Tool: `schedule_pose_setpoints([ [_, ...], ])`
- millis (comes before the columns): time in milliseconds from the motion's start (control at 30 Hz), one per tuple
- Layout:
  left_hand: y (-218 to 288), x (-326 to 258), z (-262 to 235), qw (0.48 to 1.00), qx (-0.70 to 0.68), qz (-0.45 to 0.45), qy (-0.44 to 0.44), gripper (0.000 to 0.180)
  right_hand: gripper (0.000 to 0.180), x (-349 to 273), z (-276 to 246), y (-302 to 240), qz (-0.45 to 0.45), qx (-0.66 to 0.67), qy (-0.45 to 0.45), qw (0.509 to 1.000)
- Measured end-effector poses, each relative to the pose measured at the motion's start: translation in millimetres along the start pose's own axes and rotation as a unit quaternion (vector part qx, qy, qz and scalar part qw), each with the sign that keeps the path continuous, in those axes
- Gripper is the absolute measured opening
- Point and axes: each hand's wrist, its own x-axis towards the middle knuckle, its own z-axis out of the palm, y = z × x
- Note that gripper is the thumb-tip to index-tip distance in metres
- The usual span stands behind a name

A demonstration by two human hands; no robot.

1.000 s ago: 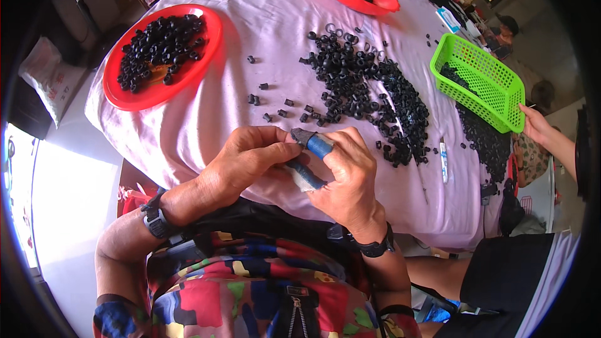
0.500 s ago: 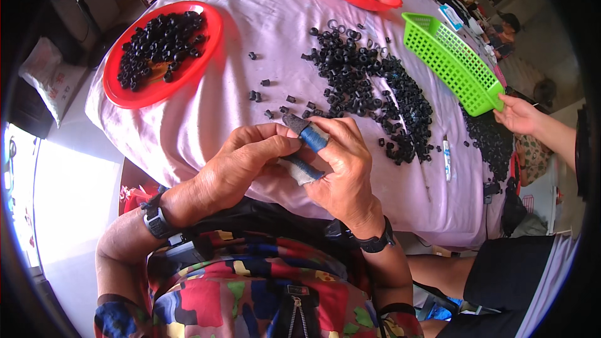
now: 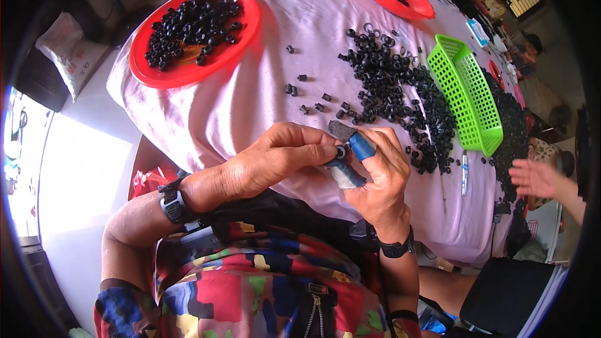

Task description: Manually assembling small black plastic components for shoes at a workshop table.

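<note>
A small blk part (image 3: 341, 151) is held out over the near side of a pale pink cloth (image 3: 263, 97), btwn the two hands. It is pinched btwn thumb & finger of the L hand (image 3: 285, 155), whose grip is closed on it. On the R hand (image 3: 389, 178), a finger is wrapped in blue tape (image 3: 362, 146) w/ a dark grey tip cover (image 3: 342, 129), & the thumb is covered by a blue & whitish wrap (image 3: 346, 174); these are set either side of the part, but whether they press on it can't be told. A watch (image 3: 173, 205) is worn on the L wrist, a dk band (image 3: 397, 248) on the R. Loose blk pcs (image 3: 319, 107) are scattered just beyond the hands, & a big heap of blk parts (image 3: 379, 78) is spread to their R. More blk pcs are held in a red plate (image 3: 251, 25), far L, & in a red basin (image 3: 426, 10) at the far side. A lt green basket (image 3: 464, 97) is set R of the heap, w/ a wht & blue pen-shaped item (image 3: 464, 175) near its lower end. A co-worker's hand (image 3: 537, 177), open & palm showing, is seen near the basket, not touching it.
</note>
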Motion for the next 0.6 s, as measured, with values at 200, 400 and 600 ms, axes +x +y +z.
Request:
schedule_pose_setpoints([
  [200, -1.2, -2.3, -0.6, 0.999, 0.051, -0.001, -0.003, 0.029, 0.032, 1.9, -2.1, -0.9, -0.020, 0.005, -0.012, 1.000],
  [400, -1.1, -3.3, 6.2, 0.999, 0.049, 0.014, 0.010, 0.030, 0.040, -0.1, -4.5, -0.9, 0.006, 0.034, -0.027, 0.999],
  [600, -0.8, -2.4, 5.1, 0.999, 0.027, 0.010, 0.018, 0.031, 0.042, 1.1, -3.6, -5.7, -0.010, 0.010, -0.029, 0.999],
])
